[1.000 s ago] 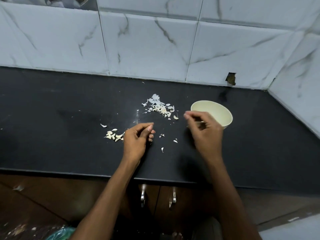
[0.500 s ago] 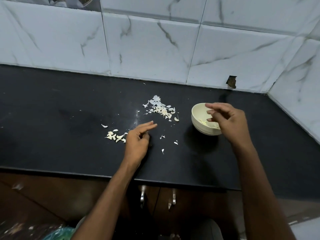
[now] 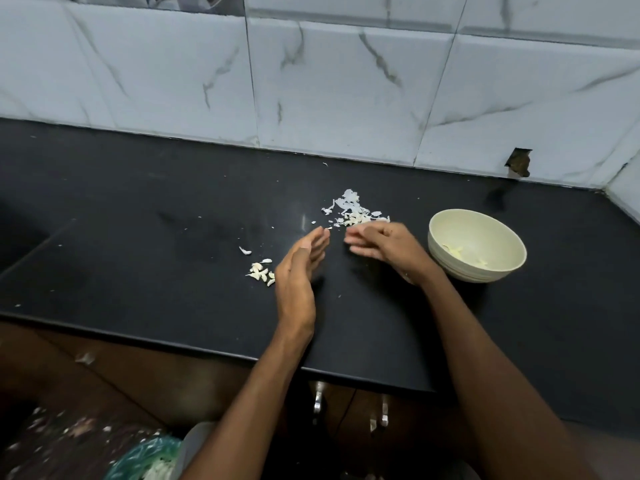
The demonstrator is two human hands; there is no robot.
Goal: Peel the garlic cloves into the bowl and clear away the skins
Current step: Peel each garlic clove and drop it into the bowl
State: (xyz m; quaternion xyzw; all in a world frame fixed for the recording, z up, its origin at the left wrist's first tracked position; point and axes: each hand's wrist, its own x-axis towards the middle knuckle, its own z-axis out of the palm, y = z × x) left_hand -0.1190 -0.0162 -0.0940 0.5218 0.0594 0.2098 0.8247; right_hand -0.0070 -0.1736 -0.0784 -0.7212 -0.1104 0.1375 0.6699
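Both hands are hovering with fingers loosely straight and holding nothing, left hand [image 3: 300, 268] and right hand [image 3: 382, 243] just short of papery garlic skins [image 3: 353, 213], likely feather-light, best swept together.

Head camera looks down, close over counter [image 3: 138, 220].

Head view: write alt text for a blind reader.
Two open hands, left hand and right hand, hover over a black counter near garlic skins. A cream bowl stands right, cloves left.
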